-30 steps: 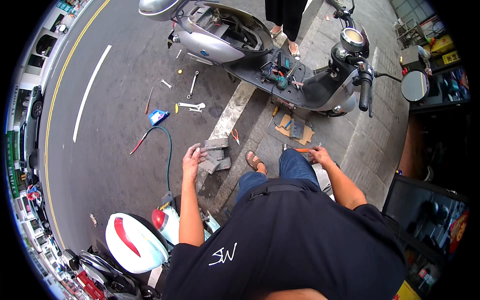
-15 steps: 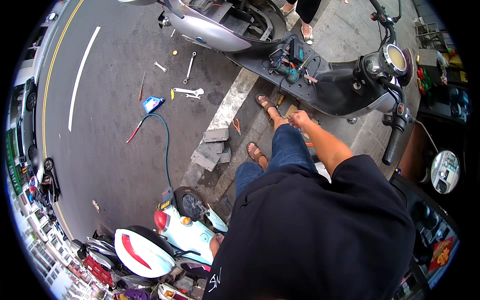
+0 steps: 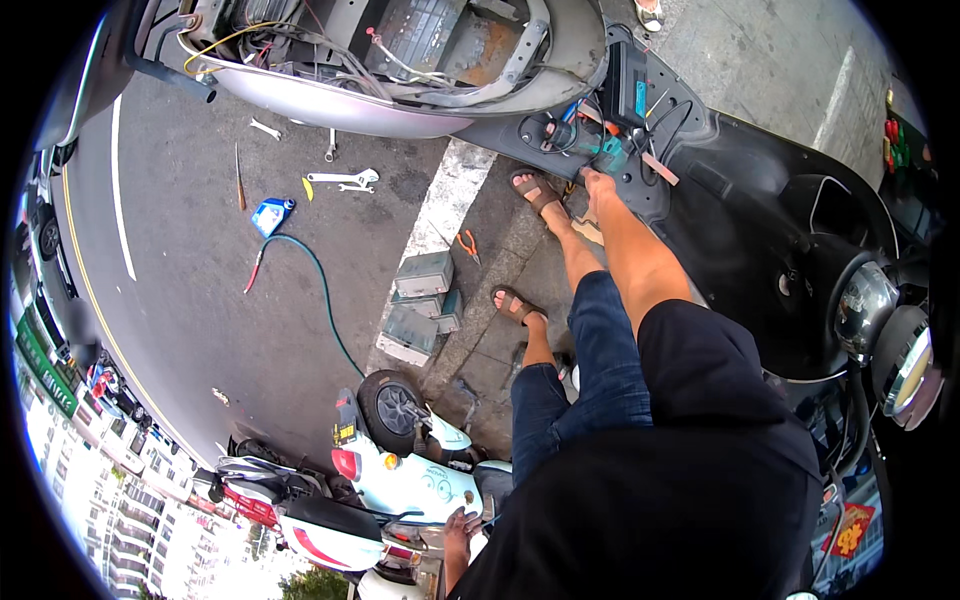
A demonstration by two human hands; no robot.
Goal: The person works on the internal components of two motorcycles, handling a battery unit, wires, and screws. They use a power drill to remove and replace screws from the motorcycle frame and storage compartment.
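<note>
My right hand reaches to the near edge of the silver scooter's black footboard, just below a teal power drill. Its fingers are drawn together, and anything in them is too small to make out. A dark case and loose cables lie beside the drill. Low in the view, my left hand rests against the mint-green scooter, its fingers extended. Behind the footboard, the silver scooter's open body shows bare wires and a hollow compartment.
Grey box-shaped blocks are piled by my feet near orange-handled pliers. On the asphalt lie an adjustable wrench, a screwdriver, a blue bottle and a green hose. Another person's foot stands beyond the footboard.
My view has shifted closer to the silver scooter. My right hand has moved up from beside my knee to the footboard's edge. My left hand stays at the mint-green scooter.
</note>
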